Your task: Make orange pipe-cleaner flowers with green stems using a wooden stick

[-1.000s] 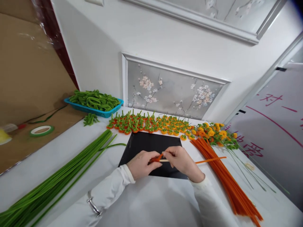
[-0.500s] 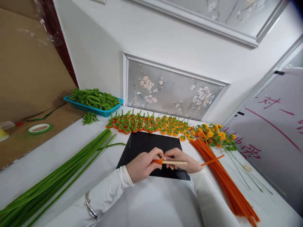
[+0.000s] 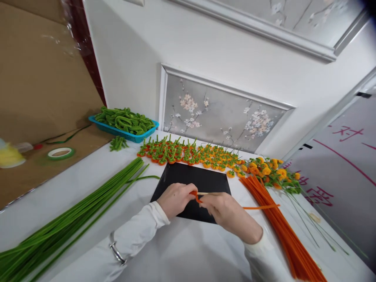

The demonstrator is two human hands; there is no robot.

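Note:
My left hand (image 3: 175, 199) pinches the coiled end of an orange pipe cleaner (image 3: 260, 206) together with a thin wooden stick (image 3: 209, 193), over a black mat (image 3: 194, 181). My right hand (image 3: 227, 213) grips the same pipe cleaner just right of the coil; its free end trails to the right across the table. Both hands nearly touch above the mat's front half.
A bundle of green pipe cleaners (image 3: 73, 221) lies at left, a bundle of orange ones (image 3: 282, 235) at right. Small orange and yellow pieces with green tops (image 3: 188, 153) line the back. A blue tray of green pieces (image 3: 126, 124) and a tape roll (image 3: 60, 153) sit far left.
My right hand has come forward and lower, drawing the orange pipe cleaner around the stick. The stick now points up and right behind my fingers. The view has shifted slightly.

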